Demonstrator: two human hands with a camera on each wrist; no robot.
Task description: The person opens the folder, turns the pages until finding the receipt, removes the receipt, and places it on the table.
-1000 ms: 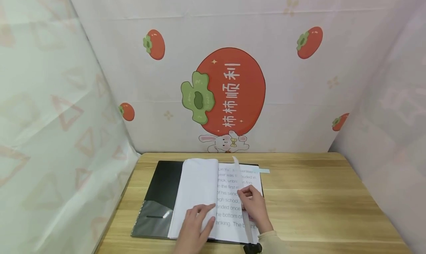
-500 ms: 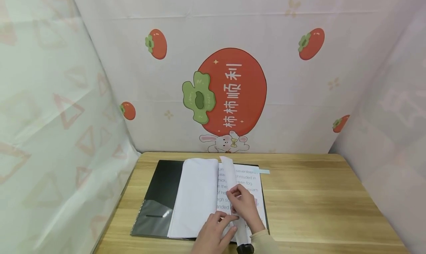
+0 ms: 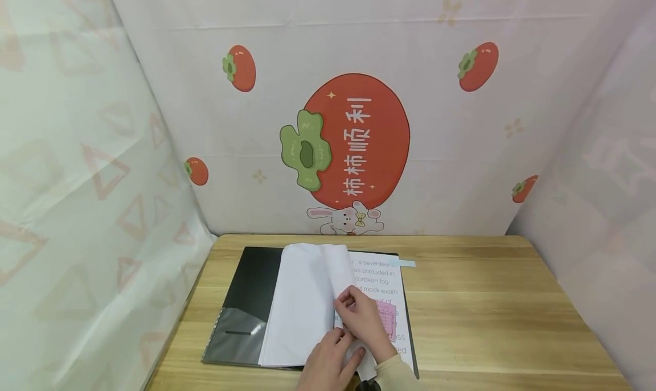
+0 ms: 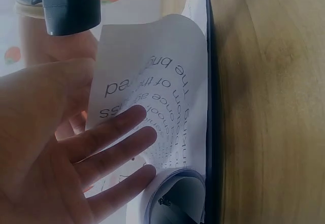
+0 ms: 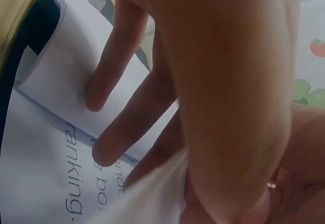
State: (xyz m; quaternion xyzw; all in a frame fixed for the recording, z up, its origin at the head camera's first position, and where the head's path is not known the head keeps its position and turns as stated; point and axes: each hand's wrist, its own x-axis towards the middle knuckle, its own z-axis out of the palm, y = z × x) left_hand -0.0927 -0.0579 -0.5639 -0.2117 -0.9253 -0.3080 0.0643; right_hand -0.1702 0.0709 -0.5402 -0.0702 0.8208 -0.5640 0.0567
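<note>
A black folder lies spread on the table, holding white printed sheets. The turned stack at left shows blank backs. With thumb and fingers my right hand pinches the curled edge of a lifted page, which stands bent over the middle of the folder. Just below it, my left hand is by the page's lower part, its fingers extended toward the bend in the left wrist view. Under the lifted page shows another printed page, with a pink note on it.
A pale blue tab sticks out from the folder's upper right. The folder's clear pocket is at lower left. Wooden table extends to the right; a printed cloth hangs behind.
My right hand has moved left, carrying the page edge over toward the turned stack and uncovering the pink note. My left hand has shifted right, toward the lifted page.
</note>
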